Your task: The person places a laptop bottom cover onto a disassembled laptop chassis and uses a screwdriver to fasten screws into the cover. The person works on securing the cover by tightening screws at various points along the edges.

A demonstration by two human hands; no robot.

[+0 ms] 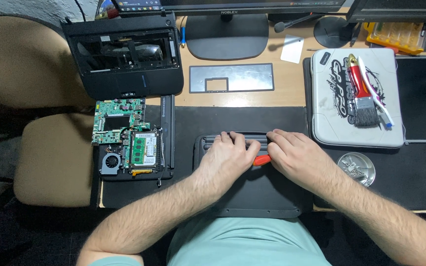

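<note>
A dark grey laptop shell (257,194) lies flat on the black mat right in front of me, its ridged far edge under my fingers. My left hand (228,156) rests palm down on that far edge, fingers curled over the ridge. My right hand (294,155) lies beside it, fingers on the same edge, closed around an orange-handled tool (261,159) that pokes out between the two hands. The tool's tip is hidden under my hands.
A green motherboard with fan (126,143) sits at left, an open black laptop case (124,56) behind it. A metal keyboard plate (232,78) lies by the monitor stand (227,34). At right lie a white pouch (356,98) with a red-handled brush (361,93) and a tin of screws (356,167).
</note>
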